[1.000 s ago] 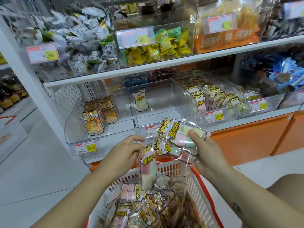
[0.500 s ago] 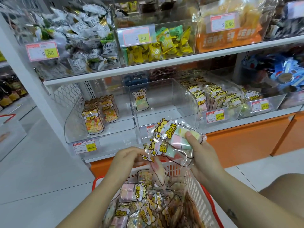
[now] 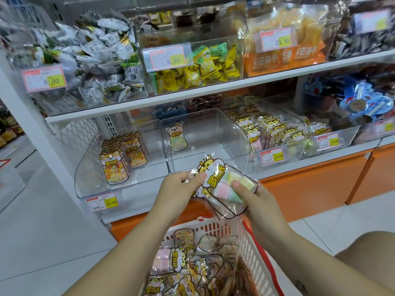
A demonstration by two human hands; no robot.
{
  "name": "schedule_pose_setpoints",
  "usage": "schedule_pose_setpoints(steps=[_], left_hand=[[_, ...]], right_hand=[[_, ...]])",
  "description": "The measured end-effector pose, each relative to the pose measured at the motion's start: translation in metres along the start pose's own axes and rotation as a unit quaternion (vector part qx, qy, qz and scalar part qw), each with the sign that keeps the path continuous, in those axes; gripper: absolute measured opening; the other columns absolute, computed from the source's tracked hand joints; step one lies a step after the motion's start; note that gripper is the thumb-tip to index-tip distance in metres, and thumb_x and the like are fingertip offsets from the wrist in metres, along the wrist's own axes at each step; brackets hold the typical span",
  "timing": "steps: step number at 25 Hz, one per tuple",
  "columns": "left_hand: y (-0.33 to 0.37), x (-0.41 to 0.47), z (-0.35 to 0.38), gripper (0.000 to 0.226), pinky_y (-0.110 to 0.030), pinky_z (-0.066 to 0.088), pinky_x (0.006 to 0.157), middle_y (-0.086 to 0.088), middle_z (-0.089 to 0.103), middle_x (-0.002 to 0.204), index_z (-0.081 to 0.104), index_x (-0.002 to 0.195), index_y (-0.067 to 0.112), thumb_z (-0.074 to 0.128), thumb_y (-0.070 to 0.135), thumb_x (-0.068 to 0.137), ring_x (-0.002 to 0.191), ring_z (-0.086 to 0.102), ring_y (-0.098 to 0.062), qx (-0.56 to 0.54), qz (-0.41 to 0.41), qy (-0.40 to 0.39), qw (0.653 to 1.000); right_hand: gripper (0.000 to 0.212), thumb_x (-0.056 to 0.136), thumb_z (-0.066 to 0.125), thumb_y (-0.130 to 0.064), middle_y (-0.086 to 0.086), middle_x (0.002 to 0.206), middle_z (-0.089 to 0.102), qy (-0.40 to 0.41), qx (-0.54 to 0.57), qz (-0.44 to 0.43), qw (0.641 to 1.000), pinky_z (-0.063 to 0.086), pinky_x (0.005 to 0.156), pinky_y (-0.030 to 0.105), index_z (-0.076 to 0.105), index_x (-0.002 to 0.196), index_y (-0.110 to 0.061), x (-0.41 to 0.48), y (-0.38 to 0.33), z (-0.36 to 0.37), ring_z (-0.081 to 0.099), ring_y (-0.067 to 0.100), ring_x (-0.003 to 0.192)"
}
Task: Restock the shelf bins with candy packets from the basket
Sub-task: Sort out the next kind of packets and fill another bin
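Both hands hold a small stack of clear candy packets [image 3: 222, 184] with pastel marshmallows and a yellow hamster print, just above the white basket [image 3: 252, 251]. My left hand [image 3: 177, 189] pinches the stack's top left edge. My right hand [image 3: 254, 199] grips its right side, thumb on top. The basket below is full of several more packets [image 3: 181, 272]. In front stands a clear middle bin [image 3: 205, 144] with only one packet [image 3: 177, 137] leaning at its back. The left bin [image 3: 119, 159] holds a row of jar-shaped packets.
The right bin [image 3: 277, 135] is packed with hamster packets. The upper shelf [image 3: 192, 95] carries bins of wrapped sweets with price tags. Orange base panels [image 3: 310, 184] run under the lower shelf. White floor tiles [image 3: 42, 231] lie to the left.
My left hand lifted a packet out of the basket and brought it onto the stack in my right hand. The stack rose slightly toward the middle bin.
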State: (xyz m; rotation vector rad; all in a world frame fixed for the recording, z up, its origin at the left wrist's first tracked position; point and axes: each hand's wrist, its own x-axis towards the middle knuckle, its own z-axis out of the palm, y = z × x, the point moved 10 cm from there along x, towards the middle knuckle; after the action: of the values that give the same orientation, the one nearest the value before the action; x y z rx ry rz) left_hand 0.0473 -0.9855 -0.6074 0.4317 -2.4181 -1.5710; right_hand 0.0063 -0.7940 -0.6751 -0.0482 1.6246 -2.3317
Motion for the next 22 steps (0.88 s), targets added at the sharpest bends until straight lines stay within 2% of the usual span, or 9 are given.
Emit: schedule_pose_setpoints(steps=[2, 4, 6, 8, 12, 16, 18, 20, 22], left_hand=[[0.026, 0.008, 0.004, 0.041, -0.029, 0.045, 0.070, 0.017, 0.048, 0.046, 0.060, 0.055, 0.026, 0.068, 0.045, 0.090, 0.055, 0.046, -0.002, 0.035, 0.034, 0.001, 0.999], [0.054, 0.021, 0.014, 0.034, -0.023, 0.044, 0.062, 0.013, 0.053, 0.052, 0.063, 0.062, 0.025, 0.069, 0.041, 0.092, 0.053, 0.048, -0.001, 0.072, 0.073, -0.005, 0.995], [0.085, 0.036, 0.032, 0.030, -0.020, 0.040, 0.057, 0.010, 0.056, 0.058, 0.066, 0.068, 0.019, 0.069, 0.036, 0.093, 0.051, 0.048, -0.001, 0.100, 0.119, -0.013, 0.988], [0.121, 0.053, 0.051, 0.028, -0.016, 0.036, 0.054, 0.009, 0.057, 0.059, 0.063, 0.070, 0.020, 0.067, 0.034, 0.094, 0.053, 0.048, 0.001, 0.121, 0.176, -0.014, 0.977], [0.174, 0.091, 0.097, 0.028, -0.014, 0.033, 0.054, 0.001, 0.056, 0.064, 0.062, 0.079, 0.007, 0.062, 0.027, 0.098, 0.055, 0.045, -0.002, 0.114, 0.252, -0.019, 0.961], [0.179, 0.135, 0.138, 0.030, -0.020, 0.032, 0.057, -0.017, 0.063, 0.079, 0.059, 0.087, -0.002, 0.058, 0.025, 0.100, 0.066, 0.046, -0.014, 0.116, 0.257, -0.031, 0.959], [0.171, 0.154, 0.140, 0.029, -0.019, 0.031, 0.056, -0.017, 0.063, 0.081, 0.059, 0.088, 0.000, 0.057, 0.025, 0.100, 0.065, 0.046, -0.012, 0.115, 0.252, -0.022, 0.961], [0.161, 0.171, 0.138, 0.028, -0.017, 0.032, 0.054, -0.008, 0.059, 0.075, 0.060, 0.086, 0.002, 0.057, 0.025, 0.100, 0.061, 0.045, -0.006, 0.120, 0.242, -0.005, 0.963], [0.153, 0.187, 0.135, 0.029, -0.021, 0.031, 0.053, -0.002, 0.055, 0.070, 0.059, 0.085, 0.000, 0.058, 0.025, 0.100, 0.056, 0.044, -0.001, 0.119, 0.228, 0.004, 0.966]], right_hand=[[0.064, 0.063, 0.084, -0.037, 0.006, 0.106, 0.075, 0.004, -0.017, 0.009, 1.000, 0.053, 0.084, 0.037, 0.064, 0.119, -0.012, 0.011, -0.011, -0.012, 0.071, 0.019, 0.094], [0.066, 0.069, 0.085, -0.029, 0.005, 0.114, 0.070, 0.019, -0.072, -0.012, 0.997, 0.048, 0.077, 0.029, 0.058, 0.127, -0.014, 0.024, -0.036, -0.029, 0.068, 0.016, 0.099], [0.074, 0.068, 0.088, -0.035, 0.001, 0.125, 0.063, 0.018, -0.152, -0.050, 0.987, 0.048, 0.087, 0.031, 0.053, 0.132, -0.023, 0.038, -0.070, -0.043, 0.062, 0.016, 0.113], [0.078, 0.067, 0.087, -0.040, -0.006, 0.127, 0.061, 0.004, -0.201, -0.075, 0.977, 0.048, 0.099, 0.040, 0.049, 0.134, -0.031, 0.051, -0.101, -0.054, 0.060, 0.016, 0.117], [0.063, 0.088, 0.072, -0.018, -0.009, 0.122, 0.064, 0.001, -0.204, -0.137, 0.969, 0.050, 0.100, 0.044, 0.043, 0.143, -0.026, 0.077, -0.147, -0.075, 0.064, 0.014, 0.109], [0.057, 0.088, 0.068, -0.012, -0.006, 0.121, 0.063, 0.052, -0.240, -0.194, 0.950, 0.050, 0.095, 0.031, 0.046, 0.140, -0.022, 0.107, -0.166, -0.099, 0.062, 0.008, 0.106], [0.053, 0.090, 0.066, -0.013, -0.007, 0.120, 0.062, 0.051, -0.275, -0.205, 0.938, 0.049, 0.089, 0.027, 0.046, 0.139, -0.021, 0.120, -0.165, -0.097, 0.061, 0.006, 0.104], [0.051, 0.091, 0.063, -0.017, -0.006, 0.118, 0.062, 0.051, -0.328, -0.226, 0.916, 0.050, 0.092, 0.036, 0.046, 0.138, -0.021, 0.134, -0.163, -0.092, 0.061, 0.011, 0.104], [0.051, 0.087, 0.059, -0.034, -0.003, 0.116, 0.062, 0.069, -0.400, -0.233, 0.884, 0.050, 0.093, 0.046, 0.046, 0.136, -0.027, 0.149, -0.159, -0.090, 0.059, 0.020, 0.106]])
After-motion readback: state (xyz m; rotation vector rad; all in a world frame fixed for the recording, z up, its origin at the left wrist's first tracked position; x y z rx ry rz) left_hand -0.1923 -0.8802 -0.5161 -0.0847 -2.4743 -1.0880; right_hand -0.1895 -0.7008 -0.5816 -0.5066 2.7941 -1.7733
